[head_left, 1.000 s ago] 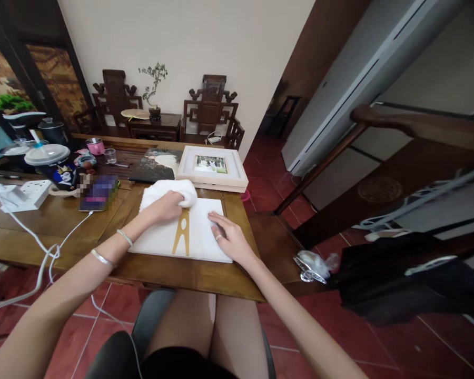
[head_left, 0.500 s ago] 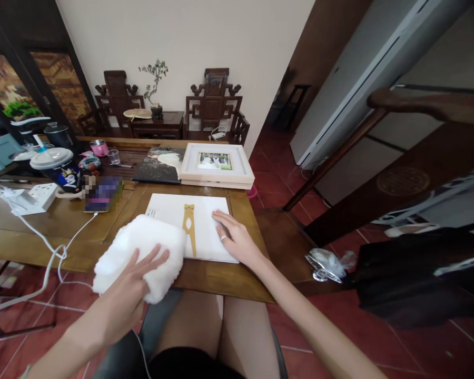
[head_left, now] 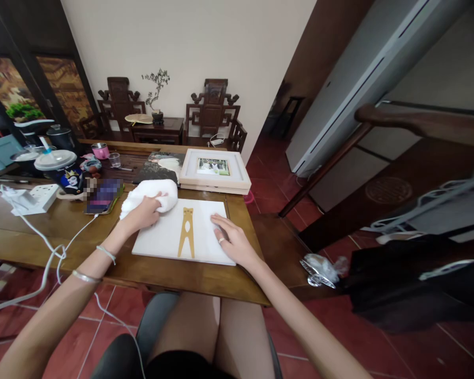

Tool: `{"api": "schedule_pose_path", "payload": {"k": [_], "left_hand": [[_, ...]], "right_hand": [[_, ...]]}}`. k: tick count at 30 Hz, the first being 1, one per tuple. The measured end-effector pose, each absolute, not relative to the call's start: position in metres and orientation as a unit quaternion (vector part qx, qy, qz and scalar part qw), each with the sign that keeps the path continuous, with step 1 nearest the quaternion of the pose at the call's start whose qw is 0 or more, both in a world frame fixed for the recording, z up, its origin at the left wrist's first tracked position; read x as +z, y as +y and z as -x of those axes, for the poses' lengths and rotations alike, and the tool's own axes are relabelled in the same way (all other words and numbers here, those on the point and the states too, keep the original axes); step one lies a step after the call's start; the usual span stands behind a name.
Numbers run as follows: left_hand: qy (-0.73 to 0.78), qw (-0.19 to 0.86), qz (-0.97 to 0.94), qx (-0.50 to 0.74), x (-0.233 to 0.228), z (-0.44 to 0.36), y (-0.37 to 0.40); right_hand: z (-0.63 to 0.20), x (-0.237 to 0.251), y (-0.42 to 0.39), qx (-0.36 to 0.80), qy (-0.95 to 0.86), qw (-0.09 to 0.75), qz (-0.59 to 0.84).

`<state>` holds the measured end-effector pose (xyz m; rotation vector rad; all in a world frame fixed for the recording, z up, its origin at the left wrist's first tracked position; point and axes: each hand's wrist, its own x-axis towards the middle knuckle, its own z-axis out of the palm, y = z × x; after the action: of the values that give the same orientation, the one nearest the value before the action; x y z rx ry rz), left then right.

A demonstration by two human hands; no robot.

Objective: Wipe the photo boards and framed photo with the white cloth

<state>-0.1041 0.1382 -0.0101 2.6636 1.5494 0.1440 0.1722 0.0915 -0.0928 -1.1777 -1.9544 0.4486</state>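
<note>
My left hand [head_left: 145,210] holds a fluffy white towel [head_left: 152,192], fingers bent into its pile. The towel covers the far left corner of a flat white board [head_left: 161,247] lying on the wooden table. In the middle of this board is a gold cat-headed shape [head_left: 187,221] with two long legs; whether it is printed or laid on top I cannot tell. My right hand [head_left: 233,239] rests on the board's right edge with its fingers stretched out and a ring on one of them.
A framed photo [head_left: 215,181] and a dark photo panel [head_left: 158,171] lie behind the board. To the left are a phone [head_left: 102,196] on a charging cable, a lidded cup [head_left: 65,173], a power strip [head_left: 41,199] and a pink mug [head_left: 100,151]. A wooden chair [head_left: 387,189] stands at right.
My left hand has carried the towel away from the table's near edge to the board's far left corner. More of the board and the gold shape shows. My right hand stays on the right edge.
</note>
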Motion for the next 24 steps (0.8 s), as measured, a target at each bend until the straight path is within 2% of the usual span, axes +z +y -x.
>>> {"api": "schedule_pose_path", "payload": {"k": [3, 7, 10, 13, 16, 24], "left_hand": [[0.495, 0.036, -0.868, 0.016, -0.015, 0.107, 0.113], [0.504, 0.048, -0.861, -0.038, -0.018, 0.107, 0.043], [0.496, 0.098, -0.86, -0.071, -0.011, 0.105, -0.007], [0.486, 0.137, -0.859, -0.084, 0.0, 0.101, -0.025], [0.478, 0.138, -0.865, -0.068, 0.004, 0.097, -0.004], [0.538, 0.063, -0.84, -0.026, -0.014, 0.059, 0.116]], "right_hand": [[-0.172, -0.093, 0.091, 0.18, -0.772, 0.397, 0.463], [-0.171, -0.093, 0.09, 0.18, -0.772, 0.397, 0.462], [-0.171, -0.093, 0.09, 0.178, -0.775, 0.393, 0.461], [-0.171, -0.093, 0.089, 0.177, -0.776, 0.394, 0.459], [-0.171, -0.092, 0.089, 0.181, -0.775, 0.395, 0.459], [-0.172, -0.091, 0.091, 0.186, -0.772, 0.397, 0.46]]}}
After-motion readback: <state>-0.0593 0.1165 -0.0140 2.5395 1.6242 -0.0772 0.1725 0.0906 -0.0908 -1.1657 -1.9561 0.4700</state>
